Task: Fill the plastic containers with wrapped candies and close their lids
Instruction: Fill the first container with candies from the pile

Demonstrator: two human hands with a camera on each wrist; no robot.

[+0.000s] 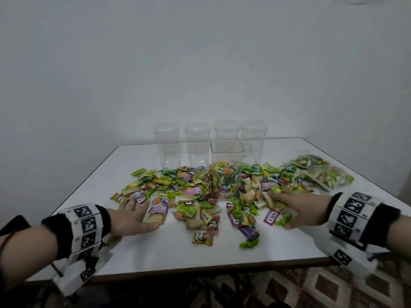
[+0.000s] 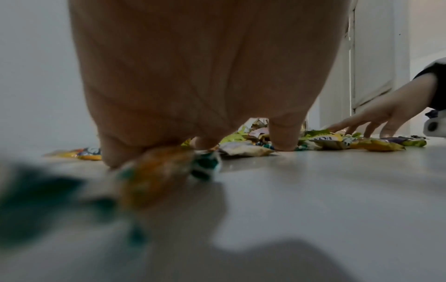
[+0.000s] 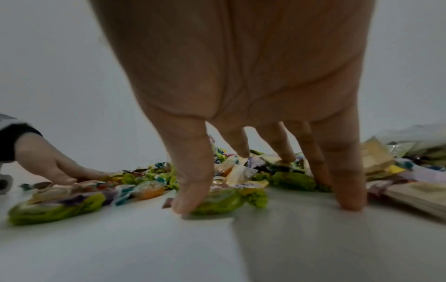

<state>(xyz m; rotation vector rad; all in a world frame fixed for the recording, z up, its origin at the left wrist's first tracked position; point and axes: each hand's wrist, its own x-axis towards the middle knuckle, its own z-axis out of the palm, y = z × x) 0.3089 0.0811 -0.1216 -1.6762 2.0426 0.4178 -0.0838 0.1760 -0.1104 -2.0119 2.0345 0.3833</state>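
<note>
A heap of wrapped candies (image 1: 195,192) is spread across the middle of the white table (image 1: 200,254). An open clear plastic container (image 1: 226,174) stands upright in the heap, partly filled with candies. Several more clear containers (image 1: 198,143) stand in a row behind it. My left hand (image 1: 140,215) lies with straight fingers against the heap's left edge, touching candies. In the left wrist view its fingers (image 2: 282,133) rest beside a blurred orange candy (image 2: 154,171). My right hand (image 1: 287,210) is spread over the heap's right side. Its thumb (image 3: 190,181) presses a green candy (image 3: 217,202).
A clear bag of more candies (image 1: 320,172) lies at the right of the table. A plain wall stands right behind the table. Bare tabletop runs between the heap and the front edge, with patterned floor (image 1: 311,290) below.
</note>
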